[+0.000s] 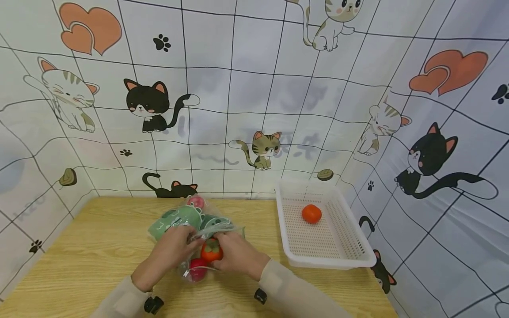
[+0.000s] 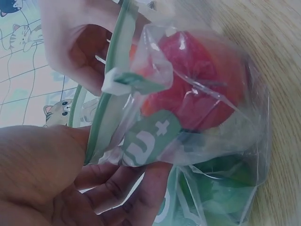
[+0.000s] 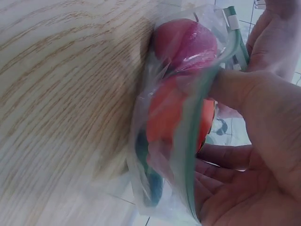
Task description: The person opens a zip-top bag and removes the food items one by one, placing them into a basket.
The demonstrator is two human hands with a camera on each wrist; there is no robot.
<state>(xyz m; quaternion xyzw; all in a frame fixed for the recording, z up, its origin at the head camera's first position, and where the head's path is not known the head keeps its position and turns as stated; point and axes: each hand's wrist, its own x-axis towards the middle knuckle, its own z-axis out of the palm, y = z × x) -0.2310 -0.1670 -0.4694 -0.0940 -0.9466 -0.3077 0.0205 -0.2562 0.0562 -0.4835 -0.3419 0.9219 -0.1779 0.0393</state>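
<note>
Both hands worked at a clear zip bag [image 1: 191,234] lying on the wooden bench [image 1: 99,247]. The left hand [image 1: 171,251] pinched the bag's green-edged mouth, fingers [image 2: 117,188] curled on the plastic. The right hand [image 1: 238,254] gripped the opposite edge, thumb over the zip strip (an orange fruit [image 1: 211,251] and a red one [image 1: 197,268] showed inside). A white basket [image 1: 358,251] stood to the right, holding another orange fruit [image 1: 311,213].
</note>
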